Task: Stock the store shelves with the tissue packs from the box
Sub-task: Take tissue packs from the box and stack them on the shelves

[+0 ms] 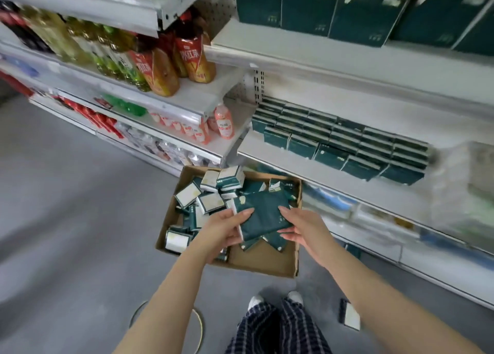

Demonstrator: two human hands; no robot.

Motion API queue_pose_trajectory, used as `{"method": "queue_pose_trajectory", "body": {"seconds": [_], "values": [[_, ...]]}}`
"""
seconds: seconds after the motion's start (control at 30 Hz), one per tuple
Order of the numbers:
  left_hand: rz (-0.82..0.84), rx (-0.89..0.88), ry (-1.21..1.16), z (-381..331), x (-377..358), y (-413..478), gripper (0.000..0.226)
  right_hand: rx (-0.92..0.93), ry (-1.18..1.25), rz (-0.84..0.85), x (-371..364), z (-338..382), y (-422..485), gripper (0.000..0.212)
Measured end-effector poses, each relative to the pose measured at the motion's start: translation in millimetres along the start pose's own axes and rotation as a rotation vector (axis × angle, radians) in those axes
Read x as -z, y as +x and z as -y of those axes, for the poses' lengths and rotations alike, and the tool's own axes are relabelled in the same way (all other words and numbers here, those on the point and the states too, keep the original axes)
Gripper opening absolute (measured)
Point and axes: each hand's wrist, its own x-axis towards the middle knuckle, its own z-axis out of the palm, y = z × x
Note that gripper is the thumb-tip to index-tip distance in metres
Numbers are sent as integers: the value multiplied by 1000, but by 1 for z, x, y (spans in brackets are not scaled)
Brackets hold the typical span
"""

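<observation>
Gripping a small bundle of green tissue packs (263,214) from either side, both hands hover over the cardboard box (267,269). Left hand (224,230): thumb on top, fingers curled under the bundle's left edge. Right hand (302,226): thumb on top, fingers beneath the right edge. Box sits on the grey floor (66,193) by the shelf foot, loose packs (211,193) heaped inside. Middle shelf (294,166) carries neat rows of stocked packs (344,145). One stray pack (348,315) lies on the floor, apart from the box. Drink bottles (192,57) fill the left shelving.
</observation>
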Motion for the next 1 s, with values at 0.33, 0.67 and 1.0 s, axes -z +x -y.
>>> {"method": "queue_pose_trajectory", "body": {"seconds": [0.33,0.67,1.0], "values": [[-93,-141,76,-15,-15,-39,50,147,-24,50,8,39,-46,25],[-48,-316,212,-83,-20,-22,25,269,-123,-58,12,85,-49,34],[-12,-608,467,-206,-80,20,18,473,-322,-185,58,181,-44,29]]}}
